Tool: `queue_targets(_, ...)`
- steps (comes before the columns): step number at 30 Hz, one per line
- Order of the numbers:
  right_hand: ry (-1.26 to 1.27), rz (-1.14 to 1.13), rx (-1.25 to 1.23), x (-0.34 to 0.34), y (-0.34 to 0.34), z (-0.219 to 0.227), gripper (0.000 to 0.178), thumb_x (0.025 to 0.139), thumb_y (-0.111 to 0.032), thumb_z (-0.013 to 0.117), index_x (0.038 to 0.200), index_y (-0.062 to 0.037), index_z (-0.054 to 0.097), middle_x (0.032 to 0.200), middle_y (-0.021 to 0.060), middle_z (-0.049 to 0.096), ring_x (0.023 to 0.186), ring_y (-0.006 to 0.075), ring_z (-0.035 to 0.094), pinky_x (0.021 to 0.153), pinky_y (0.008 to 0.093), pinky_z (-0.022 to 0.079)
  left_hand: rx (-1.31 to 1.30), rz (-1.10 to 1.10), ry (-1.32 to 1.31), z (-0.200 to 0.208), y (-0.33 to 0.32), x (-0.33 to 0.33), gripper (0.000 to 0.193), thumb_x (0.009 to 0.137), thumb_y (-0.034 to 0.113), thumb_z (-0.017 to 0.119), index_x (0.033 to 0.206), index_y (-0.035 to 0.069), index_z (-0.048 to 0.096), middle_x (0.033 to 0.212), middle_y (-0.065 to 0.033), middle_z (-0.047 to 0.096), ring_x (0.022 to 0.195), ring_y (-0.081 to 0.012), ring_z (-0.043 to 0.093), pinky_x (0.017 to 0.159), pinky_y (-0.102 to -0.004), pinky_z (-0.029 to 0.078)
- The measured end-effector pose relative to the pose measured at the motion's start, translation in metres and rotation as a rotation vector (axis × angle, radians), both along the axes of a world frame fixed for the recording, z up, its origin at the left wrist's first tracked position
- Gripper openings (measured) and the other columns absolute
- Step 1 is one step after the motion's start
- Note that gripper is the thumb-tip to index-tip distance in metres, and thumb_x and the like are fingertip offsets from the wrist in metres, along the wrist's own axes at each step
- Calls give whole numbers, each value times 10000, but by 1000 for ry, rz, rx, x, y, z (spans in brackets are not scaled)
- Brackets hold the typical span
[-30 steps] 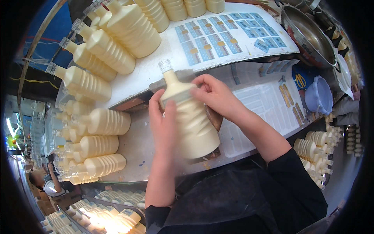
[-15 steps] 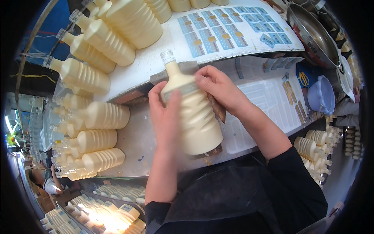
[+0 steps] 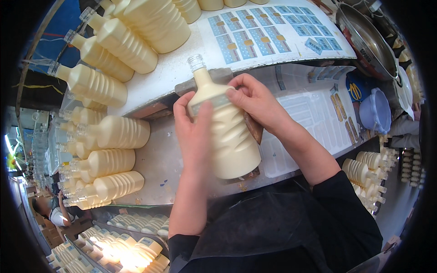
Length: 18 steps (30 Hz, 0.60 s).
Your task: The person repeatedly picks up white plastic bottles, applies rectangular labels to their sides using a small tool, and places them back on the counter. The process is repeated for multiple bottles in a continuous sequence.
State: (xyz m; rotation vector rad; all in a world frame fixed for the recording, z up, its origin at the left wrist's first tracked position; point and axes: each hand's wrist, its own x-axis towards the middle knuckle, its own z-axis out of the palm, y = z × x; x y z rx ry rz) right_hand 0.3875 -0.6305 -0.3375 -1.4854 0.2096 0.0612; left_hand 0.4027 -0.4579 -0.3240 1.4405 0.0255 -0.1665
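Note:
A cream-coloured ribbed bottle [image 3: 232, 136] with a clear threaded neck lies tilted before me, its neck pointing away. Around its shoulder runs a pale greyish label strip [image 3: 216, 104]. My left hand [image 3: 193, 120] is closed on the bottle's left side, thumb over the strip and partly blurred. At the strip's right end, my right hand [image 3: 252, 98] presses thumb and bent fingers against the shoulder. A brown wedge-shaped piece [image 3: 253, 128] shows below my right palm; whether that hand holds it, I cannot tell. A grey block [image 3: 222, 74] sits behind the bottle's shoulder.
Several more cream bottles [image 3: 111, 129] lie and stand at left. Rows of blue labels [image 3: 250, 43] lie on the raised white board [image 3: 195, 54]. A translucent sheet [image 3: 296, 123] covers the bench at right, near a purple bucket [image 3: 375, 111] and a metal pan [image 3: 368, 41]. A person [image 3: 59, 214] is at far left.
Both hands keep almost the same place on the bottle. The bottle has shifted up very slightly, and my right thumb and fingers have moved a little along the shoulder.

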Motion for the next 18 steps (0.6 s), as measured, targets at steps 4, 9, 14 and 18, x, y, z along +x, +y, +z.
queue_targets(4, 47, 11, 128, -2, -8, 11, 306, 1051, -307, 622, 1198, -38, 611, 940, 4, 641, 790, 43, 552, 714, 199, 461, 55, 5, -41, -1, 0, -1, 448, 999, 227, 673, 1353, 19, 493, 1220, -115, 594, 1057, -154, 588, 922, -304, 508)
queue_targets(9, 25, 33, 137, -6, -13, 4, 322, 1051, -317, 613, 1209, -37, 635, 931, -10, 628, 757, 38, 525, 677, 190, 444, 103, -13, -110, 3, -1, -5, 395, 1062, 248, 618, 1354, 9, 501, 1205, -94, 609, 1054, -129, 586, 932, -285, 501)
queue_targets(14, 27, 14, 110, -2, -4, -3, 327, 1021, -271, 670, 1206, -9, 606, 999, 33, 688, 866, 57, 627, 735, 218, 514, 108, -19, -105, 5, -2, -5, 398, 1062, 253, 620, 1354, 9, 502, 1224, -98, 615, 1068, -133, 590, 942, -287, 499)
queue_targets(18, 37, 52, 35, -1, -7, -7, 332, 1003, -236, 696, 1206, 2, 583, 1009, 57, 714, 897, 75, 663, 778, 239, 536, 110, -19, -117, 2, -1, -4, 397, 1062, 252, 621, 1352, 8, 503, 1227, -100, 616, 1072, -138, 595, 945, -289, 501)
